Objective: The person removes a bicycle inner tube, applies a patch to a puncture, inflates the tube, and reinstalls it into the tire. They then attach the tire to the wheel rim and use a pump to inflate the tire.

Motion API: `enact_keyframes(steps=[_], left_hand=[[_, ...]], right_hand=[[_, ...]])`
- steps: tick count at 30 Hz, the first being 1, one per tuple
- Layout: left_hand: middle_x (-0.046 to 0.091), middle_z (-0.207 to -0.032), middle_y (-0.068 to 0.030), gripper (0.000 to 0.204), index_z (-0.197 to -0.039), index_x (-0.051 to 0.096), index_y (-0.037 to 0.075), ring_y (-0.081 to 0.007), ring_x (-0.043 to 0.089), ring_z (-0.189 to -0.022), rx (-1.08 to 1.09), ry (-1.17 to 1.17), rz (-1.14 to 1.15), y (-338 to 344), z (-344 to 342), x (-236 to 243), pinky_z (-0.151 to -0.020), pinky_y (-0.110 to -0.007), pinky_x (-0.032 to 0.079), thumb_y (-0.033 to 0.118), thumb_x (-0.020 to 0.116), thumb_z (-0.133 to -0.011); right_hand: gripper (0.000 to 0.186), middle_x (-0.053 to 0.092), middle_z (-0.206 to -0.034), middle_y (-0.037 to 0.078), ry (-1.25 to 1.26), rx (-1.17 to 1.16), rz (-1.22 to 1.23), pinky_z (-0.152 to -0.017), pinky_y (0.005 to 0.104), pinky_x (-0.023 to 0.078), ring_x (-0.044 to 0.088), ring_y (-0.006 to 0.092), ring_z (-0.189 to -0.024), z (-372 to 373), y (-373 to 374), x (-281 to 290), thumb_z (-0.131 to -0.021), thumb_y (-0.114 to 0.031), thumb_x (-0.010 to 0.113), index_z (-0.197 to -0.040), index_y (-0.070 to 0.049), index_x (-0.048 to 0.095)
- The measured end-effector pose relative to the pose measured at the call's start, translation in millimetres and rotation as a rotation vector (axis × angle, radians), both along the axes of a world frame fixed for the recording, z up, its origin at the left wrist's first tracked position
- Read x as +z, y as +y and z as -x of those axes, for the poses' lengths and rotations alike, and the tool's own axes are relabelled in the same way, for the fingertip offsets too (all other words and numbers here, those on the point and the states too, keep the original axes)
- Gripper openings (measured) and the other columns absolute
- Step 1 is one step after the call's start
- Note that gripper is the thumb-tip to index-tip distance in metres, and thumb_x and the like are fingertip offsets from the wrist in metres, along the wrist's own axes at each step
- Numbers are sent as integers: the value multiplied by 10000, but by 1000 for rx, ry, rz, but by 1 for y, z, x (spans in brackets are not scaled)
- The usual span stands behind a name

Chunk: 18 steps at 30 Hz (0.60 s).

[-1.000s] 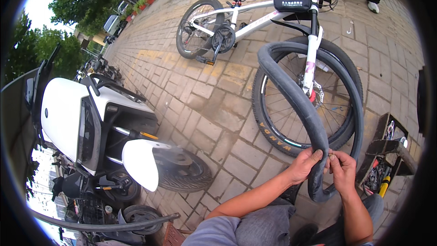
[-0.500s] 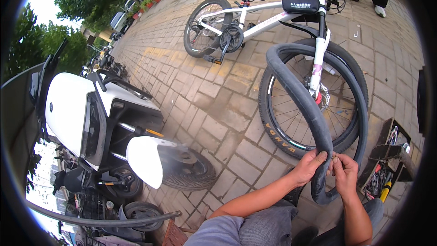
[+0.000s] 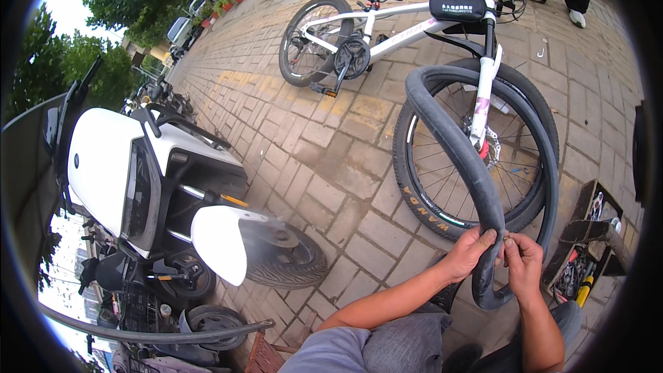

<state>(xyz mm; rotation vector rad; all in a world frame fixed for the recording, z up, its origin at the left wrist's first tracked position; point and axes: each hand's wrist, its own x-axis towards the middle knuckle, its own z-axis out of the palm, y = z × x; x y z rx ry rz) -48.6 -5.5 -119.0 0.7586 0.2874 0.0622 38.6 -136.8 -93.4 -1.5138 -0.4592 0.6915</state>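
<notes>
Here, the tube (image 3: pixel 478 179) stretches up and away from the hands, overlapping the wheel (image 3: pixel 418 207) in view, its thick strand running lengthwise between them. The left hand (image 3: pixel 471 255) grips that strand; the right hand (image 3: pixel 523 262) pinches just beside it, anything held indistinct.

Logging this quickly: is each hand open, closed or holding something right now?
Left hand: closed, holding the tube.
Right hand: closed, fingertips pinched together at the tube's side; anything between them is too small to tell.
</notes>
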Motion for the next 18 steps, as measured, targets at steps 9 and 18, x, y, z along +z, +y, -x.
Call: enact_keyframes(steps=[9, 18], left_hand=[[571, -819, -59, 400, -1154, 536, 26, -132, 551, -727, 0, -5, -16, 1, 0, -1, -652, -260, 468, 384, 483, -984], [572, -827, -58, 408, -1158, 537, 24, -130, 554, -729, 3, 4, 3, 0, -1, 0, -652, -257, 472, 389, 484, -982]], right_hand=[[198, 603, -701, 36, -20, -3, 3, -491, 214, 408, 572, 93, -571, 0, 2, 3, -952, -132, 561, -994, 35, 658], [190, 598, -700, 32, -19, -3, 7, -499, 218, 412, 569, 94, -576, 0, 2, 2, -954, -119, 555, -994, 39, 654]])
